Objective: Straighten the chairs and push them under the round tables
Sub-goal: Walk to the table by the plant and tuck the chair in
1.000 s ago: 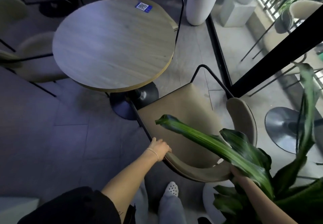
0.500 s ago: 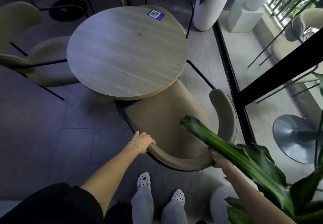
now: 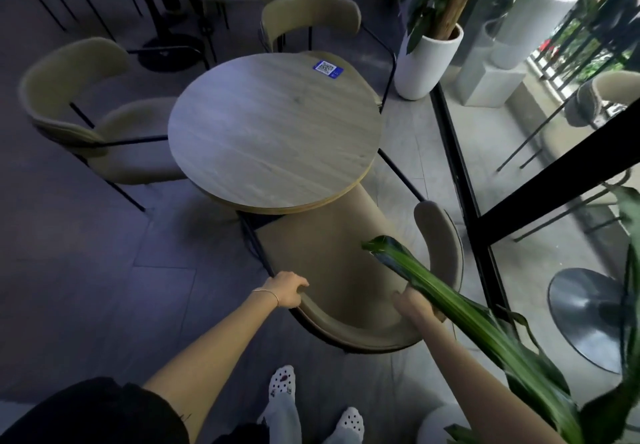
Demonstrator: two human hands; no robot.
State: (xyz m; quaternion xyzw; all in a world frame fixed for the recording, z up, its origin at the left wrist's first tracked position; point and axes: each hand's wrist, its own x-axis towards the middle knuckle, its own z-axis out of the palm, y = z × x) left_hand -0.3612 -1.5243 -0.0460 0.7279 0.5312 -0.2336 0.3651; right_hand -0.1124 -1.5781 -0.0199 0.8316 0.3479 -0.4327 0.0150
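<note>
A beige chair (image 3: 332, 263) with a curved backrest and black metal legs stands right in front of me, its seat front tucked under the round wooden table (image 3: 273, 132). My left hand (image 3: 285, 289) grips the left end of the backrest. My right hand (image 3: 417, 305) holds the backrest on its right side, partly hidden behind a long green leaf (image 3: 450, 301). Two more beige chairs stand at the table: one on the left (image 3: 79, 111), one at the far side (image 3: 310, 21).
A potted plant in a white pot (image 3: 427, 63) stands right of the table. A black-framed glass wall (image 3: 460, 180) runs along the right, with a metal table base (image 3: 588, 312) and another chair (image 3: 609, 97) beyond it. My feet (image 3: 282, 383) are just behind the chair.
The near chair has slid forward, its seat going further under the table. Both hands have stayed on the backrest and I have stepped closer.
</note>
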